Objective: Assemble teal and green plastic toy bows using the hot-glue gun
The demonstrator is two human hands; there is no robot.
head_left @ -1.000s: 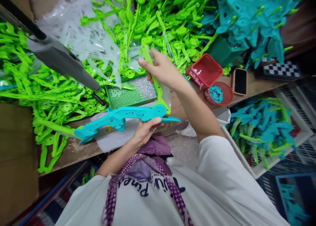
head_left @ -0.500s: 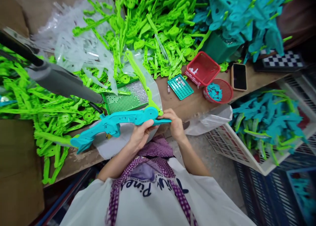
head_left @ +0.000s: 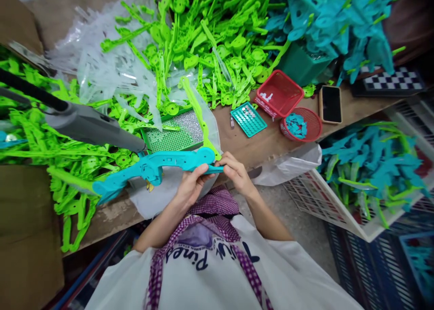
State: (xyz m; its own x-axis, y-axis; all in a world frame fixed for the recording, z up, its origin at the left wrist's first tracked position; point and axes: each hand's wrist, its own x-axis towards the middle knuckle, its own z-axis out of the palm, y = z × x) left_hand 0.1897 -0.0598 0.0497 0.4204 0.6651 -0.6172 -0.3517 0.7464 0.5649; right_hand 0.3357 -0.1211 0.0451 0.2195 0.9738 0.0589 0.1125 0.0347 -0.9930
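Your right hand (head_left: 238, 175) has lowered, pinching the turquoise plastic piece (head_left: 176, 160). Your left hand (head_left: 191, 183) grips it too, seemingly for steadiness.

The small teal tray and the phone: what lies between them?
The head view shows a squarish red basket and a round red basket between them.

Dark “Pines” and small “FISHERMEN” on the front of the white shirt (head_left: 288, 274)

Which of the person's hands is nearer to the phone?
Right. The right hand is left of the phone and closer to the body; the left hand is farther left, beyond the right.
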